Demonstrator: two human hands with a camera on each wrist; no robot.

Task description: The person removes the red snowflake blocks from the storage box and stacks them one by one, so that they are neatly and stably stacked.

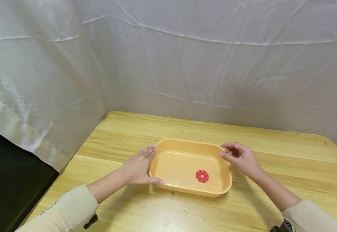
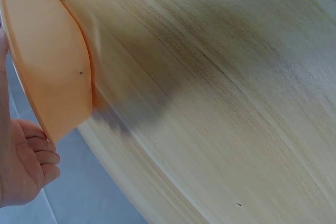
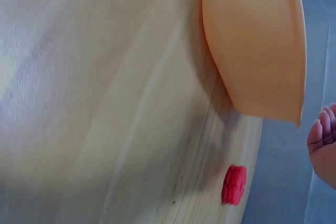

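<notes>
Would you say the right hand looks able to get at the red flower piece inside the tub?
Probably yes: the right hand hovers at the open tub rim, nothing covering the red flower piece.

This is looking like a makeshift recording booth rather than a lived-in room — wrinkled white cloth [image 1: 186, 64] is hanging as a backdrop behind and to the left of a pale wooden surface [image 1: 273, 151]. Beyond the cloth's lower left edge, only a dark gap [image 1: 9, 180] is showing — no furnishings are appearing anywhere.
</notes>
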